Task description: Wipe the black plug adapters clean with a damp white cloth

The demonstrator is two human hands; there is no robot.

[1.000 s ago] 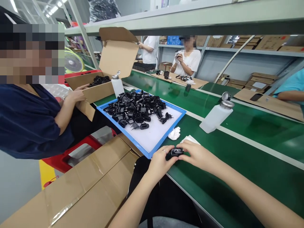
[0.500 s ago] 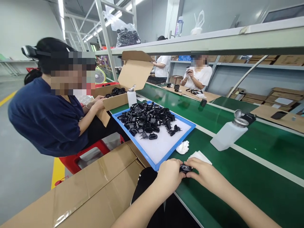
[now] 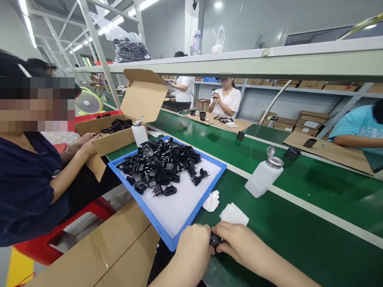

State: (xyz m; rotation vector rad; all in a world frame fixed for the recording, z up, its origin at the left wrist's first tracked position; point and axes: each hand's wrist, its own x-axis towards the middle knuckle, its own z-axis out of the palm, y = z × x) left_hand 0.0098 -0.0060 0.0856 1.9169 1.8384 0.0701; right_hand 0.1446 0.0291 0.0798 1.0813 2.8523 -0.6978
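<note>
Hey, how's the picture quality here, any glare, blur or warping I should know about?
Head view: wide-angle warping bends the shelf beam; ceiling lights blow out; soft sheen on the green belt; both hands and the black part sit slightly soft at the bottom.

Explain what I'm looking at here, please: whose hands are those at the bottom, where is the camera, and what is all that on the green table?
There is no machine here. The camera sits on a person's head, looking forward and down, so the left hand and right hand at the bottom are that person's own. Together they pinch one small black plug part, mostly hidden by the fingers.

They work at a long green belt. On it sits a blue-rimmed tray with a white floor and a heap of black plug parts. Beside the tray lie a crumpled white wipe and a flat white wipe. Further off stands a white dispenser bottle with a metal top.

The person in dark blue on the left is a co-worker, touching an open cardboard box of the same parts. More people sit further along.
</note>
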